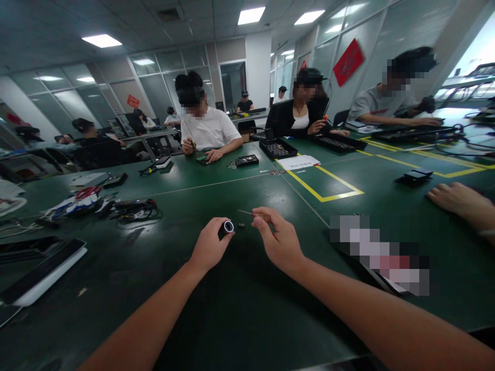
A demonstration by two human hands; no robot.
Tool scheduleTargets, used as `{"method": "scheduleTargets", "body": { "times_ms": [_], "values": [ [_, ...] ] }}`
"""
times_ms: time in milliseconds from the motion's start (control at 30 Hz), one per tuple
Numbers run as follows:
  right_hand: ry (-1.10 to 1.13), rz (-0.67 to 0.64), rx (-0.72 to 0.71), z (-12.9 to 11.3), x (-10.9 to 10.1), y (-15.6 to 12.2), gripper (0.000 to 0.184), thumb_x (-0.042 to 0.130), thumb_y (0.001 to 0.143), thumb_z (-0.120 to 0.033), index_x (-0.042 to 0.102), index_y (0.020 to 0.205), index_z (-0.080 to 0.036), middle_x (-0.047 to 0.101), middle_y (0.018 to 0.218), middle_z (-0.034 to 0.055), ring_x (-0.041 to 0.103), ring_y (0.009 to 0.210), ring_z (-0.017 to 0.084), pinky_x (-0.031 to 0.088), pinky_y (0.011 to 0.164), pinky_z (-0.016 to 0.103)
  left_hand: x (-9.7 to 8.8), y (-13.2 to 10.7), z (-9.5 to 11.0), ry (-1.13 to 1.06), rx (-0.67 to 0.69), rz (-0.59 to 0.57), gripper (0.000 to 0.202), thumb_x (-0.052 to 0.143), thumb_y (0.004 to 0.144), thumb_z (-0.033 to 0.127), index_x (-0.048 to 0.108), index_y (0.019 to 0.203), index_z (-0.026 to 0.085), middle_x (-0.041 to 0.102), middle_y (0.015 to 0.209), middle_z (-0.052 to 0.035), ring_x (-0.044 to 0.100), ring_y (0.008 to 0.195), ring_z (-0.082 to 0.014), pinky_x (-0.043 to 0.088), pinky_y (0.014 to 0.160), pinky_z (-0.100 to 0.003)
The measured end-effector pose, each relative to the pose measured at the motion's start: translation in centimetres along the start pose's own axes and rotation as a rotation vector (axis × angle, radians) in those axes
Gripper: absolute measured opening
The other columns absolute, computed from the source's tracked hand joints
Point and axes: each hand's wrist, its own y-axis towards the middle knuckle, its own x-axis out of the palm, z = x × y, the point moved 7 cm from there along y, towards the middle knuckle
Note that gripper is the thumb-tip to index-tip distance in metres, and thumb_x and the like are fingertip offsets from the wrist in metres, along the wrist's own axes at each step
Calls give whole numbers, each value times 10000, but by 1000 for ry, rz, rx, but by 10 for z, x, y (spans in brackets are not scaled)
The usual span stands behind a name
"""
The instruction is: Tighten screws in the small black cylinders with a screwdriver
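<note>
My left hand (211, 242) is closed around a short black cylinder (221, 232), whose round end with a pale ring faces me. My right hand (279, 239) pinches a thin metal-shafted tool (245, 212), its shaft pointing left and a bit of red showing at the fingertips. Its handle is mostly hidden in the fingers, so I cannot tell its exact kind. Between the two hands, small parts (242, 224) lie on the green table (232, 309), too small to make out. Both hands are held low over the table, a short gap apart.
Cables (135, 210) and a white-edged device (50, 273) lie on the left. At right are a partly blurred flat item (381, 257), another person's hand (456, 200) and a black device (413, 176). Across the table, co-workers sit near black trays (277, 149) and yellow tape (340, 197).
</note>
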Motion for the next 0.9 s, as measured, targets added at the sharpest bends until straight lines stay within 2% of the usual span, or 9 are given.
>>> {"method": "scheduleTargets", "body": {
  "times_ms": [133, 267, 333, 433, 533, 667, 900],
  "values": [
    [-45, 20, -37, -2, 2, -1, 210, 539, 966, -249, 616, 1159, -220, 728, 1086, 70, 699, 981, 210, 537, 882, 366, -3, 3, 6, -2, 8, -1, 332, 558, 895, 173, 587, 1226, 187, 642, 1213, -82, 598, 1135, -233, 455, 1031, -394],
    [-73, 18, -55, -1, 2, 0, 227, 533, 962, -220, 619, 1172, -223, 726, 1112, 76, 695, 1012, 215, 542, 903, 383, 4, 7, 13, 69, -38, -157, 336, 531, 832, 110, 612, 1145, 205, 672, 1106, -60, 632, 1018, -223, 488, 910, -359],
    [-77, 14, -68, -2, 2, -1, 227, 533, 964, -222, 620, 1174, -226, 723, 1115, 75, 691, 1022, 215, 544, 904, 380, 12, 10, 16, 141, -49, -263, 298, 572, 838, 167, 628, 1124, 227, 690, 1056, -49, 648, 965, -231, 495, 835, -351],
    [-75, 3, -84, -4, 2, -2, 231, 528, 966, -216, 617, 1179, -227, 719, 1114, 74, 689, 1023, 209, 544, 904, 373, 25, 16, 20, 247, -33, -369, 296, 590, 897, 329, 630, 1183, 267, 703, 1104, -53, 658, 998, -257, 498, 793, -356],
    [-68, -4, -84, -4, 2, -2, 237, 524, 962, -209, 617, 1179, -232, 718, 1111, 71, 691, 1009, 206, 546, 896, 373, 37, 24, 21, 338, -35, -393, 333, 549, 932, 414, 619, 1230, 282, 701, 1144, -68, 659, 1031, -280, 505, 780, -360],
    [-76, -1, -80, -4, 1, -2, 236, 526, 961, -215, 623, 1175, -232, 719, 1111, 67, 688, 1015, 207, 544, 898, 373, 47, 33, 18, 408, -46, -432, 298, 501, 950, 432, 669, 1122, 256, 713, 1067, -84, 670, 970, -284, 509, 747, -354],
    [-81, -12, -58, -4, 1, -1, 227, 526, 965, -217, 623, 1169, -228, 717, 1087, 62, 688, 984, 198, 548, 866, 358, 42, 39, -8, 320, -185, -460, 272, 658, 838, 451, 706, 1018, 252, 727, 1032, -59, 675, 932, -264, 495, 734, -331]
  ]
}}
